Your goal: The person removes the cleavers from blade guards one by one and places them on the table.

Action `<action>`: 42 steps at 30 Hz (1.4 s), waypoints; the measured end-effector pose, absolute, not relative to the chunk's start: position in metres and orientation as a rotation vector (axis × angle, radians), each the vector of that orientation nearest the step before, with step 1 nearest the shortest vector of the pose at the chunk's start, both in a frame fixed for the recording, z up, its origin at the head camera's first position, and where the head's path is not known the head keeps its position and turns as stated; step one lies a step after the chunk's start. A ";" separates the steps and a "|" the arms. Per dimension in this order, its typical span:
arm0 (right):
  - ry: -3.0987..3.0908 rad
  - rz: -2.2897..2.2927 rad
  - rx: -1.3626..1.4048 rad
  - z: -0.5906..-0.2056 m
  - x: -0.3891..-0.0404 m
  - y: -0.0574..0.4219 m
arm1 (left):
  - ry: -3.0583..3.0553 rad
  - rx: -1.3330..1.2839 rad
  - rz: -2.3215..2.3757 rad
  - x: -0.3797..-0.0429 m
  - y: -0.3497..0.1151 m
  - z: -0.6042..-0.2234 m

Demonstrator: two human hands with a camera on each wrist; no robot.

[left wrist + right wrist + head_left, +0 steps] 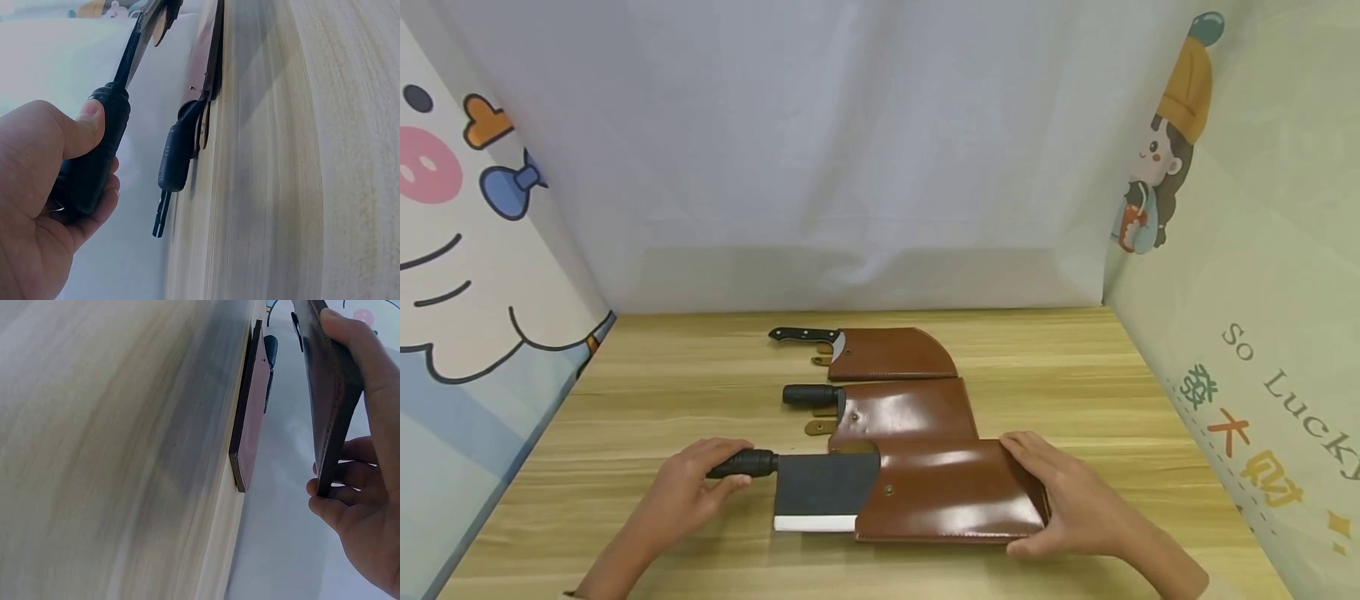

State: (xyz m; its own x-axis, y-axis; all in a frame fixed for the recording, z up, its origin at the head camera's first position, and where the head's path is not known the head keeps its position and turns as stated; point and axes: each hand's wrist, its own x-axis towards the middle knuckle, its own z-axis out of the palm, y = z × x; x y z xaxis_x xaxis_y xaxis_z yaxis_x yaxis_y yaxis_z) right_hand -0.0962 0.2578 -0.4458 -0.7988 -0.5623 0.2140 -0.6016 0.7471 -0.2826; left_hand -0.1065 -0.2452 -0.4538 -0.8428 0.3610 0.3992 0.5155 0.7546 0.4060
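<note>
A cleaver with a dark blade (823, 487) and a pale cutting edge sits partway inside a brown leather sheath (951, 492). My left hand (696, 483) grips its black handle (103, 147), thumb along the top in the left wrist view. At the sheath's far end, my right hand (1067, 500) holds it by the edges between thumb and fingers. Both wrist views show the cleaver and sheath raised off the table. The rest of the blade is hidden in the leather.
Behind lies a second sheathed cleaver (910, 408), partly overlapped by the held sheath in the head view. Farther back is a sheathed knife (891, 354) with a riveted black handle. All are over a wood-grain table (647, 375), enclosed by a white back cloth (865, 167) and printed side panels.
</note>
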 end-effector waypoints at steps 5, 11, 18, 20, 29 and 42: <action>-2.839 0.535 0.932 -0.444 -0.095 0.263 | -2.665 -0.681 -0.763 -0.106 -0.247 -0.453; -2.833 0.548 0.929 -0.444 -0.093 0.266 | -2.684 -0.680 -0.778 -0.106 -0.250 -0.453; -2.847 0.560 0.918 -0.442 -0.090 0.273 | -2.707 -0.658 -0.807 -0.104 -0.251 -0.453; -2.849 0.560 0.911 -0.441 -0.089 0.276 | -2.714 -0.651 -0.834 -0.103 -0.252 -0.453; -2.841 0.538 0.910 -0.438 -0.087 0.285 | -2.722 -0.641 -0.821 -0.099 -0.257 -0.452; -2.882 0.551 0.893 -0.431 -0.080 0.296 | -2.705 -0.674 -0.799 -0.095 -0.266 -0.443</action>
State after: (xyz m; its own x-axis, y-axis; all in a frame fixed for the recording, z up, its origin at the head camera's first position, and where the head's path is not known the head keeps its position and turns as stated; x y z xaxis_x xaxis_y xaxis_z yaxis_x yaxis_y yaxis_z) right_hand -0.0800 0.2957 -0.4305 -0.8278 -0.5331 0.1746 -0.5599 0.7662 -0.3155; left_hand -0.0948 -0.2663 -0.4427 -0.8645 0.3614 0.3494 0.4933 0.7438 0.4511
